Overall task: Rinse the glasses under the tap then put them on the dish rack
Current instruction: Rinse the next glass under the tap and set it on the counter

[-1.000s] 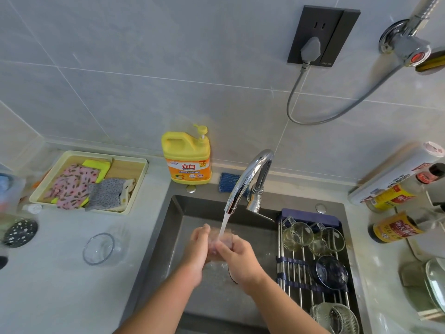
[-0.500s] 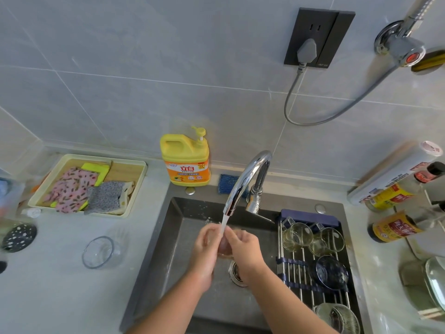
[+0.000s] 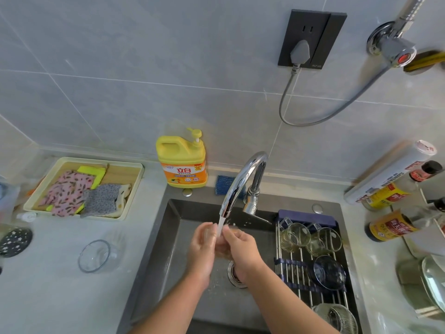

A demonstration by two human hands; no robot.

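Glass (image 3: 222,248) held over sink (image 3: 168,242), directly beneath tap (image 3: 243,182), water stream (image 3: 220,226) landing on it. Glass gripped from both sides: left hand (image 3: 202,247) and right hand (image 3: 244,253) with fingers curled round it. Glass mostly covered by fingers; long axis and direction of mouth cannot be told. Against one second ago: same two-handed hold kept under stream, hands almost unmoved over sink. Dish rack (image 3: 301,295) at right not yet reached.
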